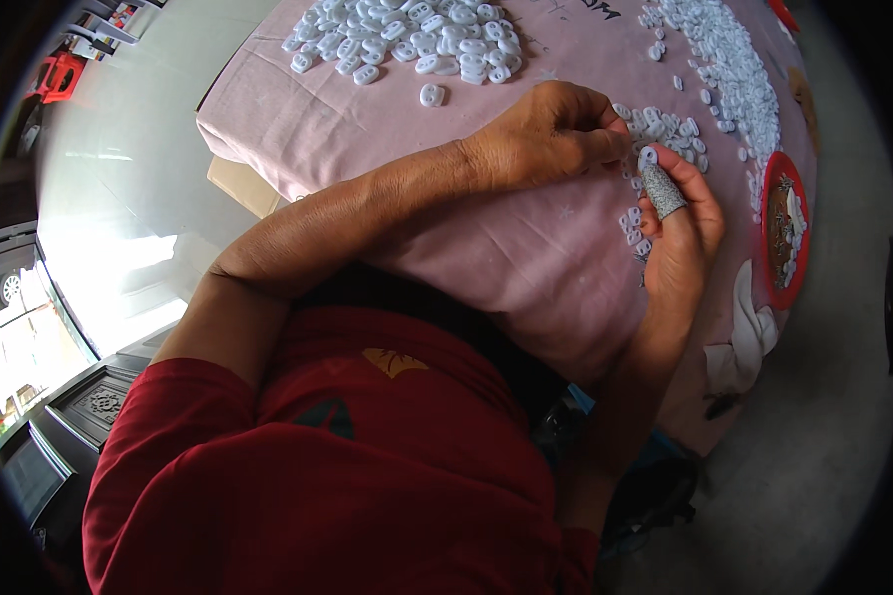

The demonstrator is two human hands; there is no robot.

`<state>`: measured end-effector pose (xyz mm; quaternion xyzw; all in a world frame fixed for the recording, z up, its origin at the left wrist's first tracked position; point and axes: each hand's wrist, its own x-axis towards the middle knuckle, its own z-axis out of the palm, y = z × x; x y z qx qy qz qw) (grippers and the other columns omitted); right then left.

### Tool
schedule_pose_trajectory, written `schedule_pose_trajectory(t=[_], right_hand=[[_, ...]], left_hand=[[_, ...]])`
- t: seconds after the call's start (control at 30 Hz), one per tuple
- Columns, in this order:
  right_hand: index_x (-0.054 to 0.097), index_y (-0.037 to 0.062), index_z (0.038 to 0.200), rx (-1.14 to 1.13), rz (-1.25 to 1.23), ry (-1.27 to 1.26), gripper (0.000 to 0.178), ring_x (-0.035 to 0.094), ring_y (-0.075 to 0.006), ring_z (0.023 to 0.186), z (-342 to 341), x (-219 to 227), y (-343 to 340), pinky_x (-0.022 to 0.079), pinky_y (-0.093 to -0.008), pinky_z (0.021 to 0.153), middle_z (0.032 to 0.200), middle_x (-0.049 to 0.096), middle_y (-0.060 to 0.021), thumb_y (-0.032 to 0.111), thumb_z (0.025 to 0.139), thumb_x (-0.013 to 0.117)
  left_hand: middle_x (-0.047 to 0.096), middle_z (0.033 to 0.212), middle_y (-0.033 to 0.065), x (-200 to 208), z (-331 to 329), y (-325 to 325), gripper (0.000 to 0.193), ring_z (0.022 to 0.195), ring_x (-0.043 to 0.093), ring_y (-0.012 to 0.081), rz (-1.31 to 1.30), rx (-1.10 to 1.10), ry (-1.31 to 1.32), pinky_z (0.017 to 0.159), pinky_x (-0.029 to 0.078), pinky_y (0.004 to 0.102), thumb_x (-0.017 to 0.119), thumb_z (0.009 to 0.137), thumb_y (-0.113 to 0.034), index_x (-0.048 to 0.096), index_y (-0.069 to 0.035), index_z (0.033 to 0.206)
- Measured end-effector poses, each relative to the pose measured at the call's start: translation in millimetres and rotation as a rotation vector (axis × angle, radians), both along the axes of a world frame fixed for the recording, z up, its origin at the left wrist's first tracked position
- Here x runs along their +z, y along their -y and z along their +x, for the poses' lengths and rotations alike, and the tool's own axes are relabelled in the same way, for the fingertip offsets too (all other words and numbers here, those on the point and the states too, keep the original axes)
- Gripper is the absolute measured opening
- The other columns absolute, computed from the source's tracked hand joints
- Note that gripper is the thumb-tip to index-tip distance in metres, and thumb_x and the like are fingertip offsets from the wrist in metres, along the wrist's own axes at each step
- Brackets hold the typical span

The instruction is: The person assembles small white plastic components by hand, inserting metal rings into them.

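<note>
1. While the left grip (556, 134) is held just to its left, a small white piece (648, 157) is grasped at the fingertips of the right grip (687, 223), and its round hole is left uncovered.
2. The fingertips of the left grip are drawn together right beside that piece; whether anything is pinched between them cannot be told.
3. One digit of the right grip, seemingly the thumb, is covered by a gray speckled sleeve (665, 192), and the grasped piece is seen at the tip of it.
4. Just beyond the right grip, a small heap of white pieces (680, 132) is spread over the pink-clothed tabletop (546, 268); to the left of the same grip, a loose cluster (633, 236) of similar pieces is partly hidden by the hand.
5. Beyond the left grip and to its left, a large heap of white two-holed pieces (417, 40) is piled, and one single piece (432, 95) is set apart on the near side of it.
6. Farther beyond the right grip, a long bank of small white pieces (739, 84) is laid out.
7. To the right of the right grip, white pieces and small dark bits are held in a red tray (779, 297); nearer the body, a crumpled white cloth (746, 337) is placed close to it.
</note>
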<state>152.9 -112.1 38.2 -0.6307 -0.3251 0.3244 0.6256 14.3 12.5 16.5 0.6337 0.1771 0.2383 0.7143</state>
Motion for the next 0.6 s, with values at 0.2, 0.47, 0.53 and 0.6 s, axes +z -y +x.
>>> schedule_pose_trajectory(t=[0.2,0.47,0.53,0.6], right_hand=[[0.068,0.0018,0.105,0.005,-0.001,0.010,0.023,0.046,-0.0023,0.058,0.1,-1.6,-0.3,0.034,-0.0153,0.051,0.077,0.060,0.0016,-0.001,0.083,0.059],[0.065,-0.0008,0.110,0.050,-0.013,0.033,0.026,0.052,-0.0039,0.066,4.7,-4.3,1.6,0.038,-0.0143,0.053,0.098,0.065,-0.0052,-0.001,0.086,0.056],[0.065,-0.0009,0.110,0.057,-0.023,0.043,0.026,0.052,-0.0040,0.066,5.8,-5.0,2.0,0.038,-0.0144,0.053,0.097,0.065,-0.0052,-0.001,0.086,0.056],[0.064,-0.0010,0.110,0.065,-0.033,0.052,0.026,0.052,-0.0041,0.066,5.5,-5.7,1.9,0.038,-0.0146,0.053,0.097,0.065,-0.0052,-0.001,0.086,0.056]], left_hand=[[0.067,0.081,0.0077,0.4,-0.8,-1.0,0.022,0.078,0.062,0.0119,0.028,-0.006,-0.040,0.075,0.049,0.0257,0.061,0.090,-0.017,0.064,0.005,0.093],[0.063,0.081,0.0015,-1.3,-0.6,-3.0,0.019,0.075,0.056,0.0054,0.035,-0.028,-0.070,0.067,0.045,0.0196,0.062,0.091,-0.019,0.063,-0.001,0.094],[0.063,0.081,0.0014,-2.2,-0.7,-3.5,0.019,0.075,0.056,0.0054,0.030,-0.031,-0.061,0.067,0.045,0.0195,0.062,0.091,-0.019,0.063,-0.001,0.095],[0.063,0.081,0.0014,-2.3,-0.6,-3.3,0.019,0.076,0.056,0.0055,0.024,-0.033,-0.054,0.068,0.045,0.0194,0.062,0.091,-0.019,0.063,-0.001,0.095]])
